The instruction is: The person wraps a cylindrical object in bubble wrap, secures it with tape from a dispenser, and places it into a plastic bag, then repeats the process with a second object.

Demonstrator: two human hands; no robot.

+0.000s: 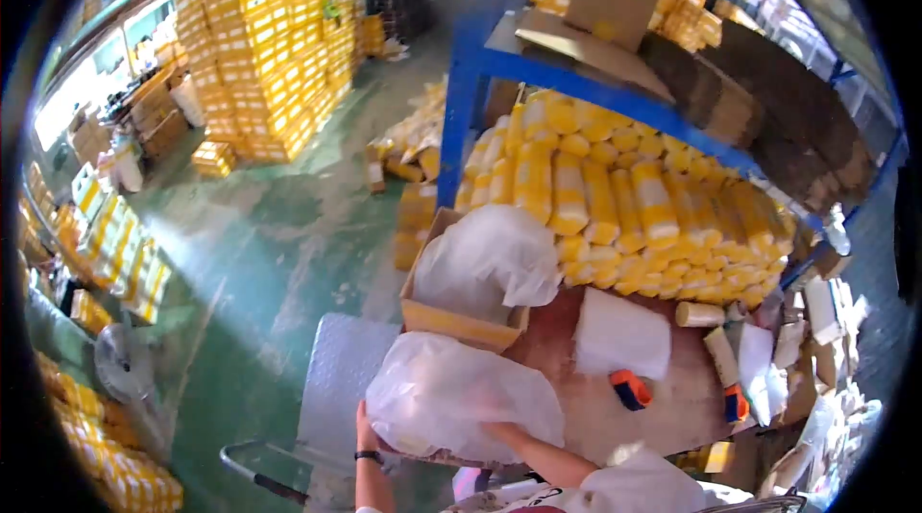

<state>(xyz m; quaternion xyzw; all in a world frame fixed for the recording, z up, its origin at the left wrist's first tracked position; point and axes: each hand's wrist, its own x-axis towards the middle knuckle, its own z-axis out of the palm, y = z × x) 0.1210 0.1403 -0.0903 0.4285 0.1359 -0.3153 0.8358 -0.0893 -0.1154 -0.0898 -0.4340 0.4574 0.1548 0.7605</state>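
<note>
A large translucent white plastic bag (451,393) lies puffed up at the near edge of the table. My left hand (366,431), with a black band at the wrist, grips the bag's left side. Coming from the right, my right hand (499,431) goes into or under the bag's film, and its fingers are hidden. Just behind the bag stands an open cardboard box (461,324), lined with another translucent plastic bag (490,258) that bulges over its rim.
On the reddish table (552,350) lie a stack of white sheets (622,332) and two orange-and-blue tape rolls (630,389). Yellow-and-white wrapped rolls (595,191) are piled behind, under a blue rack (615,81). A metal cart (336,369) adjoins the left side.
</note>
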